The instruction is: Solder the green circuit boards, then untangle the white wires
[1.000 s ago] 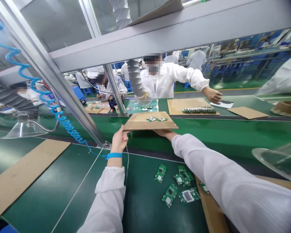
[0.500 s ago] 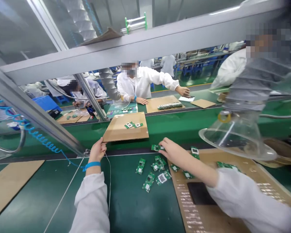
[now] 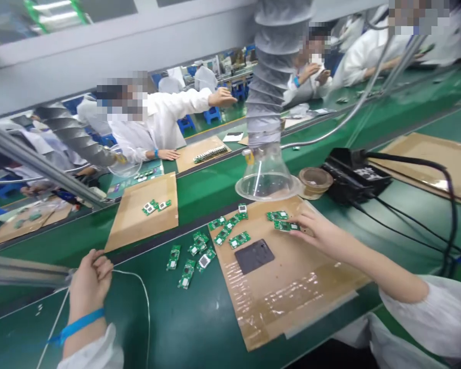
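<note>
Your right hand [image 3: 318, 231] pinched a circuit board [image 3: 283, 225] at 1 o'clock; left hand [image 3: 91, 275] curled near cardboard [image 3: 140, 225], grip unclear.

- A factory workshop where electronics are put together.
- Green circuit boards [image 3: 186, 273] lie loose on a long green workbench [image 3: 176, 328].
- A gray hose [image 3: 271, 77] ends in a clear hood [image 3: 269, 185] over the workbench.
- People in white coats [image 3: 153, 120] are beyond, with blue stools [image 3: 212, 115] among them.

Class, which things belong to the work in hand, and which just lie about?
Apparently in the work:
- green rectangular circuit board in the right hand
- brown taped cardboard beneath

Seemingly lying about:
- boxy black device with cables
- tan cardboard sheet, far right
</note>
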The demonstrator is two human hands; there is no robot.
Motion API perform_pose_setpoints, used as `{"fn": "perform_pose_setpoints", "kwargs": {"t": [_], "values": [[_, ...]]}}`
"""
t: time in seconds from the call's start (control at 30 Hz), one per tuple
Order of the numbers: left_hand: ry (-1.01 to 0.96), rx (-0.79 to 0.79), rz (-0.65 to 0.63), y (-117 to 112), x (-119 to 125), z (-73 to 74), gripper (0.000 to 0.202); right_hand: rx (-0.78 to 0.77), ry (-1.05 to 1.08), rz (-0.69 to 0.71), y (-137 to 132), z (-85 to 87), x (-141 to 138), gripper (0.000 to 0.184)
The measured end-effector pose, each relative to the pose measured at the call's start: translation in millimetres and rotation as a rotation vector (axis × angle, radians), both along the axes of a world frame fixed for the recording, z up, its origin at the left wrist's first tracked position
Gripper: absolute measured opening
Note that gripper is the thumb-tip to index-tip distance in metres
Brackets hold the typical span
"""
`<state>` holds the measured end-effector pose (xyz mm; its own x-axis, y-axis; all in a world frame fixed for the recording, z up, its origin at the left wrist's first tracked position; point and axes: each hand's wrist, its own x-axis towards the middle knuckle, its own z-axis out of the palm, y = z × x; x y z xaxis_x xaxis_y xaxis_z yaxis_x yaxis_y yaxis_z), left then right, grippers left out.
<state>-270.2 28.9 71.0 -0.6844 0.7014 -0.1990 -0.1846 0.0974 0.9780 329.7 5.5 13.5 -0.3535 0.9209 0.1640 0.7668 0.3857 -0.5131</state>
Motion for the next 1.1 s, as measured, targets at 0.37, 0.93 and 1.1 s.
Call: {"fn": "perform_pose_setpoints", "kwargs": {"t": [0.37,0.93,1.1], "values": [[-0.362,0.159,-0.599,-94.9,219.7,33.3,0.033,0.189,-0.051,-0.146,9.1,-23.6,30.3,0.035],[0.043,-0.275,-1.278,-110.8,312.9,-23.7,0.047,-0.132,0.21,0.397,-29.2,27.1,-39.5,0.024],[0.858,-0.181,-0.894,-86.7,233.6,-22.4,0.036,0.025,0.075,0.359,17.5,17.7,-49.8,0.022]]}}
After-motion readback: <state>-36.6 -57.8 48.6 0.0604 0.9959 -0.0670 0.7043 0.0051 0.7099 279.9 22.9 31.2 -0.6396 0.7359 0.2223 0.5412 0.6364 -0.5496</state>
